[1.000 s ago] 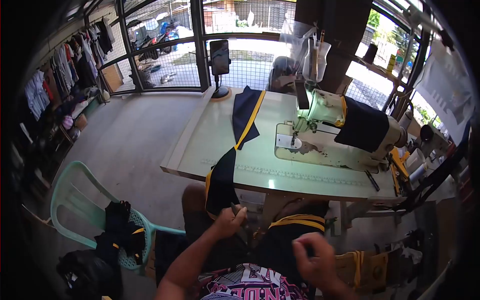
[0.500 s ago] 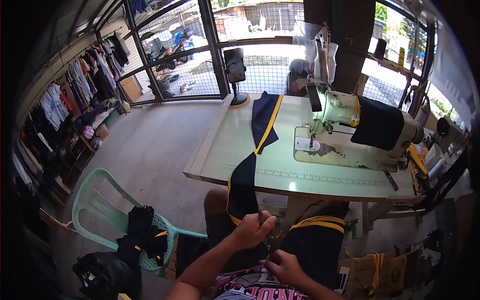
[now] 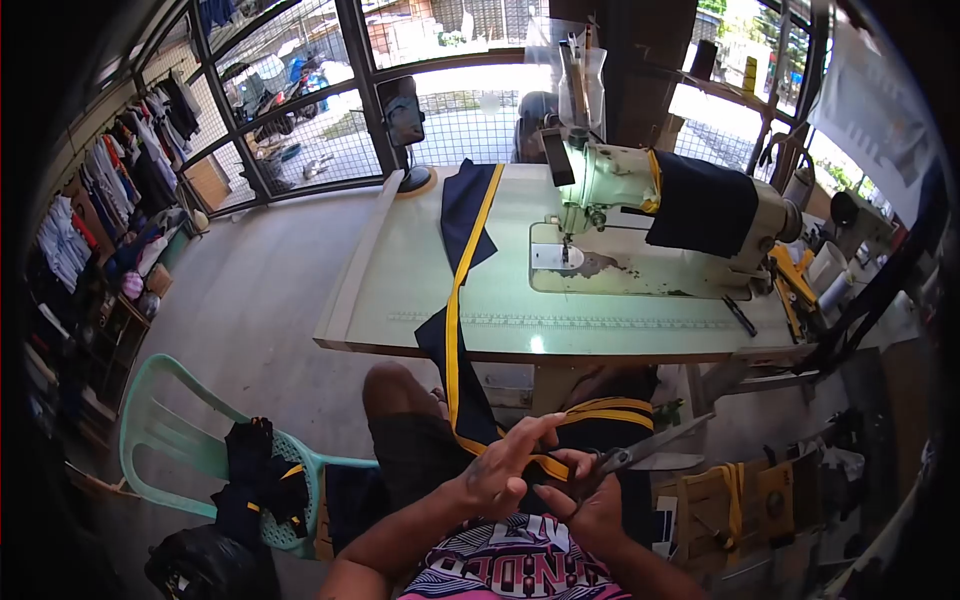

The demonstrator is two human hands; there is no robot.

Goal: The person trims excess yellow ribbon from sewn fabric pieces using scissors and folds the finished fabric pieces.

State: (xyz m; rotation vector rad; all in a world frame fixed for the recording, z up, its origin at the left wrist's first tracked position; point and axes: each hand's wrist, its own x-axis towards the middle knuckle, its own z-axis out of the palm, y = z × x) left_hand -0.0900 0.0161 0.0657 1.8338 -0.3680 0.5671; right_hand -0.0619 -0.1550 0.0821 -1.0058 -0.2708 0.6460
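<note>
My left hand (image 3: 500, 468) is open above my lap, its fingers stretched out and holding nothing visible. Just right of it, my right hand (image 3: 590, 508) grips dark-handled scissors (image 3: 650, 448), whose blades point right. A navy cloth strip with yellow edging (image 3: 453, 345) hangs over the table's front edge, and its lower end reaches between my hands, against the right fingers. Further up the table, a navy piece (image 3: 465, 215) continues along the same yellow edging. More navy cloth with yellow bands (image 3: 610, 408) lies over my right thigh.
The sewing machine (image 3: 610, 180) stands on the table (image 3: 400, 285), with navy cloth (image 3: 705, 205) over its arm. A phone on a stand (image 3: 403, 112) is at the back left. A green chair (image 3: 165, 425) holding dark cloth is at the left. Black pens (image 3: 740, 316) lie at the right.
The left hand has let go of a dark tool and spread its fingers; scissors now show in the right hand. The hanging strip has turned, bringing its yellow edging across toward my hands.
</note>
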